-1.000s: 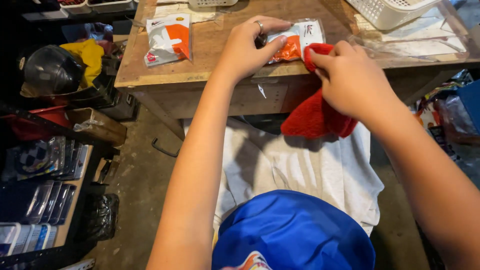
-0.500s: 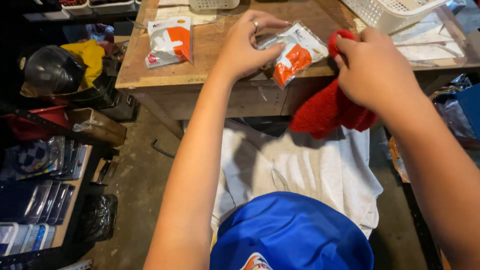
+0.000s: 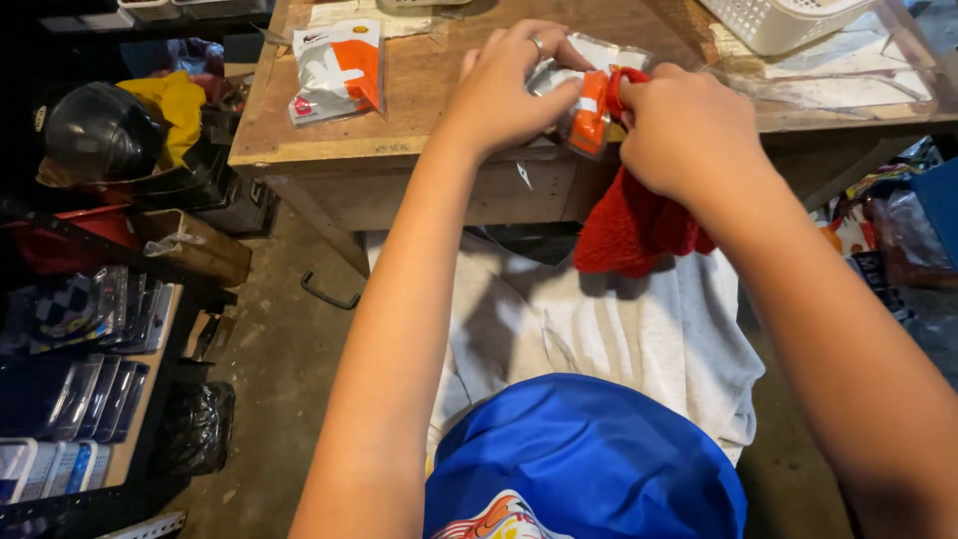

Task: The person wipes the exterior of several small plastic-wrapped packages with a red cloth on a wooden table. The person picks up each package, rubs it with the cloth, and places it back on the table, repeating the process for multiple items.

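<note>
— Left hand (image 3: 504,85), upper middle of the frame?
— Closed around a clear plastic packet (image 3: 589,100) with white and orange print, fingers curled over the top, thumb pressed on the near side. Ring visible on one finger.

— And the right hand (image 3: 689,135)?
— Just right of the packet, touching it. Fingers bent tight, pinching the top of a red knitted cloth (image 3: 634,225) right at the packet's edge. Hard to tell if the cloth end is already inside the packet or only against it; hidden by the knuckles.

— Position of the cloth?
— Hanging down from the right hand, over the front edge of the wooden table (image 3: 429,130), in front of the grey shorts (image 3: 599,329) in the middle of the frame.

— Packet on the table?
— Held at the front edge of the table; touching the wood or not, impossible to say.

— Other things near?
— A second packet (image 3: 337,68), same white and orange kind, flat on the table at upper left, well apart from the hands. A white plastic basket (image 3: 783,22) at the upper right. A dark helmet (image 3: 100,130) at the left edge, beside the table.
</note>
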